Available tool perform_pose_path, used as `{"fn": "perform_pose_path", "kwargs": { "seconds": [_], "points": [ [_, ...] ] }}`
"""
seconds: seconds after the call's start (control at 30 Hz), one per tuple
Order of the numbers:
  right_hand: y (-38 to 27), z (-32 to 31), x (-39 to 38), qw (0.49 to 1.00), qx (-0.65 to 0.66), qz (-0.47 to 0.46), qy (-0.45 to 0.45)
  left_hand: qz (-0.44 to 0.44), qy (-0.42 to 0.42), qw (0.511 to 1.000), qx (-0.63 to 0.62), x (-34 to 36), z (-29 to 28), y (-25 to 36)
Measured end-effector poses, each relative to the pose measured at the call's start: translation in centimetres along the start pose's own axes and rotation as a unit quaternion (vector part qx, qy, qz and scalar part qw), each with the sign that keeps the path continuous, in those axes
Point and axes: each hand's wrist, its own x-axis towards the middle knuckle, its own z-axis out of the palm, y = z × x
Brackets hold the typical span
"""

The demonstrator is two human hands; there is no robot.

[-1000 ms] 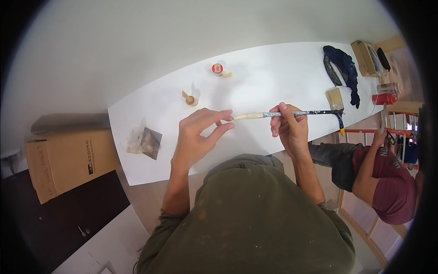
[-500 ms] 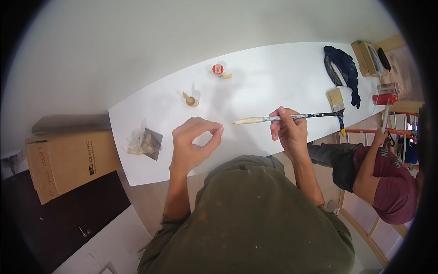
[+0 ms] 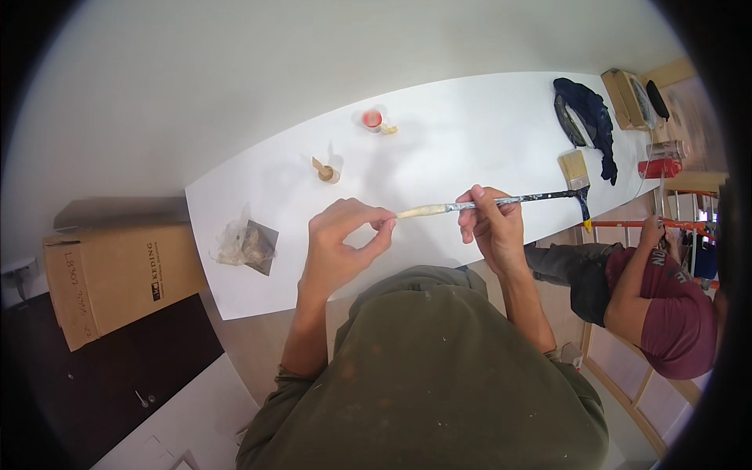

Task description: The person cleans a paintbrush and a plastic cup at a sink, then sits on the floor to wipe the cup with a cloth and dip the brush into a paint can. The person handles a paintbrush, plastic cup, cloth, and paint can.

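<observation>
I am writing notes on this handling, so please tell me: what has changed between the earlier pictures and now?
The left hand, clear of the slim paintbrush half a second ago, has moved right to meet its bristle tip. The right hand still grips the handle; the wide flat paintbrush stayed put.

Loads of surface [image 3: 470, 129] free between red-topped container [image 3: 372, 117] and dark cloth [image 3: 599, 117], wide brush [image 3: 574, 168] beside the cloth blocks tho

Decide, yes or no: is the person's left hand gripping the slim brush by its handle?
No, the right hand grips the slim brush by its handle, while the left hand is at its pale bristle tip.
</observation>
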Motion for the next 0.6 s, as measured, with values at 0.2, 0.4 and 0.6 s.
{"fn": "perform_pose_path", "kwargs": {
  "seconds": [0.2,0.4,0.6],
  "points": [
    [0.03,0.33,-0.25,1.0,-0.009,-0.003,0.002,0.019,0.011,0.999,0.026,0.05,-0.02,0.0],
    [-0.41,0.64,-0.53,0.999,-0.032,-0.001,0.004,0.022,0.017,0.999,0.042,0.05,-0.16,0.17],
    [-0.24,0.68,-0.62,0.999,-0.03,-0.009,0.008,0.027,0.016,0.997,0.068,0.2,-0.73,0.38]
  ]
}}
